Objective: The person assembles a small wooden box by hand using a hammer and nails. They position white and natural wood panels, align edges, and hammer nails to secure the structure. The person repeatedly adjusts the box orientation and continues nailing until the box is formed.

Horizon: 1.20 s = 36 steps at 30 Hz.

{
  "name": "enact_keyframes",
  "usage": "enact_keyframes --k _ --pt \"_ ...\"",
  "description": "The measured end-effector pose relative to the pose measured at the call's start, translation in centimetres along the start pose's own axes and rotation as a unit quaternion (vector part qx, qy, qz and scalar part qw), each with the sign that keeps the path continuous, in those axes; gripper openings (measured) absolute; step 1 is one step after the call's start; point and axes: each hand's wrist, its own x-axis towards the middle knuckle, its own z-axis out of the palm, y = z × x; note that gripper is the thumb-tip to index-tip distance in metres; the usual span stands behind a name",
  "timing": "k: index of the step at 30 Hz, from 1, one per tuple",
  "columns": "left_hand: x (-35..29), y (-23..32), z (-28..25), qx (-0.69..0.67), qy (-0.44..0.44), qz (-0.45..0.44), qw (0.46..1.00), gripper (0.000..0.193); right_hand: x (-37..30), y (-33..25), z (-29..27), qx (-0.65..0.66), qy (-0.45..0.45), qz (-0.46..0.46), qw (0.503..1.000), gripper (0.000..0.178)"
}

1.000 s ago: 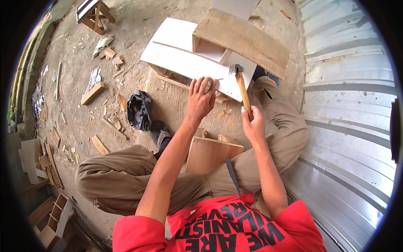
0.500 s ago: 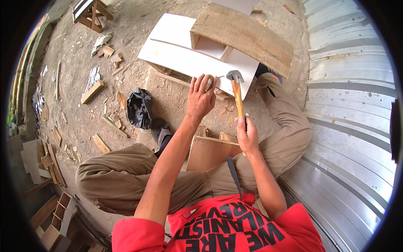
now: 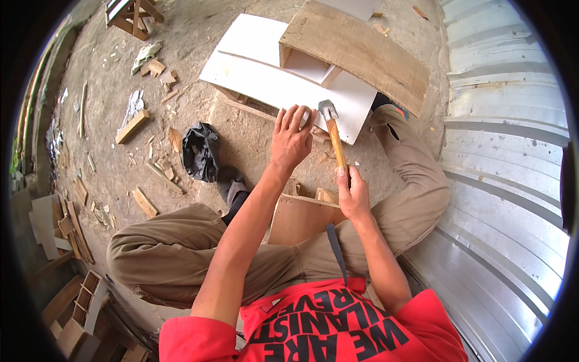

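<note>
My right hand (image 3: pixel 353 194) grips the wooden handle of a hammer (image 3: pixel 333 130); its metal head rests on the near edge of a white board (image 3: pixel 271 78). My left hand (image 3: pixel 291 137) lies just left of the hammer head, fingertips pressed on the same edge; whether it pinches a nail I cannot tell. A brown plywood panel (image 3: pixel 356 51) stands on the white board as part of a box. A small plywood piece (image 3: pixel 298 218) lies on my lap between my bent legs.
A corrugated metal wall (image 3: pixel 500 181) runs along the right. A black bag (image 3: pixel 201 151) and wood offcuts (image 3: pixel 132 127) litter the dirt floor on the left. Small wooden frames (image 3: pixel 81 301) sit lower left, a wooden stand (image 3: pixel 129 15) top left.
The hammer has swung down from a raised tilt until its head meets the white board's edge beside my left fingers. My left hand stayed on the edge.
</note>
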Motion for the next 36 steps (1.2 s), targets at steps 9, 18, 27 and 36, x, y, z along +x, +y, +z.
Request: enact_keyframes --k 9,18,27,36 --pt "-0.3 0.3 0.0 -0.009 0.007 -0.006 1.000 0.050 -0.1 -0.3 -0.1 -0.012 0.000 -0.032 0.999 0.035" --pt "-0.8 -0.6 1.3 0.001 -0.021 0.001 1.000 0.047 -0.4 0.3 0.1 -0.054 0.017 -0.063 0.996 0.032" --pt "-0.2 0.1 -0.3 -0.029 -0.012 -0.014 0.999 0.058 -0.2 -1.0 -0.1 -0.038 0.011 -0.038 0.998 0.035" --pt "-0.6 0.2 -0.5 -0.009 -0.033 -0.008 0.999 0.056 -0.3 -0.3 0.2 -0.055 0.013 -0.065 0.996 0.036"
